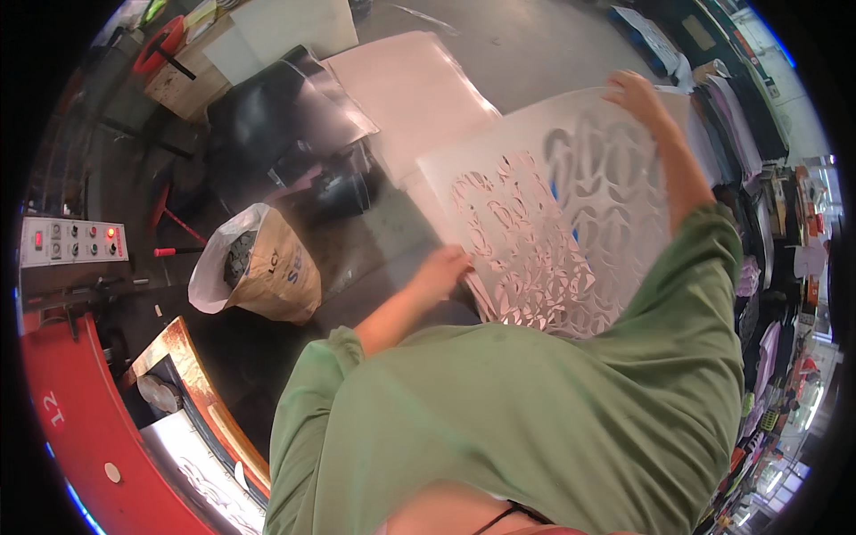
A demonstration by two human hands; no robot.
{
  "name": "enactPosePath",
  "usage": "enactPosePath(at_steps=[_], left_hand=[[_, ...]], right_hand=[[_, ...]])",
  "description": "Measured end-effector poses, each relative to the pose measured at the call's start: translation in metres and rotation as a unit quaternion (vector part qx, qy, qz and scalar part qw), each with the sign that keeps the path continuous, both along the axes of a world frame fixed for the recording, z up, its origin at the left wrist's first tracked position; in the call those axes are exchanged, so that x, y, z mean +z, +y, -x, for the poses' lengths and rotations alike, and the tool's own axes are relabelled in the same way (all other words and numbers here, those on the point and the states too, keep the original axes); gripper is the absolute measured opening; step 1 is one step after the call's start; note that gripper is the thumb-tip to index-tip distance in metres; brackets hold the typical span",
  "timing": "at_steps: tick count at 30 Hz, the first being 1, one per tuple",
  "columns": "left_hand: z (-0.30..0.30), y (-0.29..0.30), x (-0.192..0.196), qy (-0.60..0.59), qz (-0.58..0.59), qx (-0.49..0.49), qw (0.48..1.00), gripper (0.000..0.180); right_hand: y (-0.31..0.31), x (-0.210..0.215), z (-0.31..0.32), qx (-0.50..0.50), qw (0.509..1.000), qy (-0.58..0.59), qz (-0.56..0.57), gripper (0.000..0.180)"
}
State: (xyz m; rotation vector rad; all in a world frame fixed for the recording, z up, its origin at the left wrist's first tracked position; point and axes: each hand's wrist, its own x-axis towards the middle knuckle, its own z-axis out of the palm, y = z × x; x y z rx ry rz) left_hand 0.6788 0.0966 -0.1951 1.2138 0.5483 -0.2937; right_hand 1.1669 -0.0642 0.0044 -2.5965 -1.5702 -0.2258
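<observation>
A large pale sheet (571,223), thin and flexible-looking, is riddled with cut-out leaf and oval shapes that leave a lacy web of material; it is held tilted above the floor, out in front of the person. The left hand (441,270) meets the sheet at its lower near edge, fingers curled against it, though whether the grip pinches the edge or merely presses on it cannot be told. The right hand (635,92) reaches to the far upper corner, fingers folded over the rim in a closed grip on the sheet. Both forearms come out of loose green sleeves (553,401) of soft, matte cloth. Beneath and behind the perforated sheet lies a stack of plain pinkish-white sheets (415,94), smooth and uncut, spread on the grey concrete floor (508,45). To the left of them sits glossy black sheeting (267,116) under a clear, reflective plastic film. Nearer the person stands an open brown paper sack (267,267) with a white lining, holding small grey offcuts. At the far left is a red machine (80,428) with a curved edge, a grey control panel (71,241) with knobs and a red light, and a wooden-edged tray (209,401). Folded fabrics (736,116) are stacked at the right.
</observation>
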Motion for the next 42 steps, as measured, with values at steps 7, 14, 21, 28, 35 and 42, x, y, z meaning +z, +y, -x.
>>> enactPosePath(at_steps=[7, 14, 21, 28, 35, 42], left_hand=[[0.092, 0.099, -0.11, 0.148, -0.489, -0.073, 0.857, 0.045], [0.42, 0.058, -0.183, 0.347, -0.459, 0.064, 0.815, 0.035], [0.521, -0.063, -0.222, 0.461, -0.256, 0.144, 0.838, 0.03], [0.424, -0.032, -0.204, 0.298, -0.305, 0.331, 0.842, 0.028], [0.356, 0.101, -0.058, 0.22, -0.373, 0.392, 0.811, 0.035], [0.41, 0.147, 0.057, 0.006, -0.195, 0.513, 0.836, 0.039]], right_hand=[[0.086, -0.255, 0.035, -0.078, 0.96, 0.261, -0.061, 0.064], [-0.131, -0.429, 0.284, -0.186, 0.741, 0.437, 0.475, 0.04], [-0.188, -0.453, 0.288, -0.292, 0.696, 0.419, 0.505, 0.038], [0.085, -0.462, 0.115, -0.14, 0.932, 0.297, 0.153, 0.038], [0.369, -0.349, 0.236, -0.063, 0.81, 0.582, -0.03, 0.035], [0.488, -0.219, 0.603, 0.406, 0.831, 0.379, 0.024, 0.048]])
